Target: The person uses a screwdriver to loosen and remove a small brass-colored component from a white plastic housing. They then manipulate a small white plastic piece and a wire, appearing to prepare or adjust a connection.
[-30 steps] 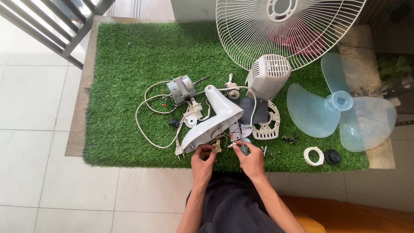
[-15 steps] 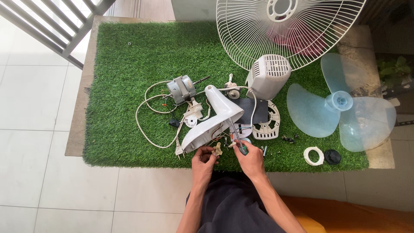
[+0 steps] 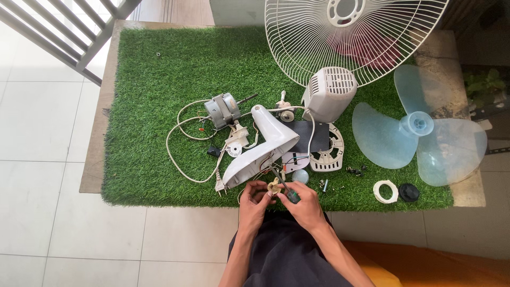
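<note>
A home floor: pale floor tiles (image 3: 48, 138), a green turf mat (image 3: 154, 79), metal railing (image 3: 64, 37)

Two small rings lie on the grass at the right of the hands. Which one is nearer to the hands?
The white ring is nearer; the black ring lies beyond it, farther right, below the pale blue fan blade.

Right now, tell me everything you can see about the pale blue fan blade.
The fan blade is one piece of translucent pale blue plastic: three broad rounded blades around a raised cylindrical hub. It lies flat at the right end of the green turf mat, one blade reaching past the mat's edge. It looks whole. The wire grille sits just beside it; neither hand touches it.
</note>
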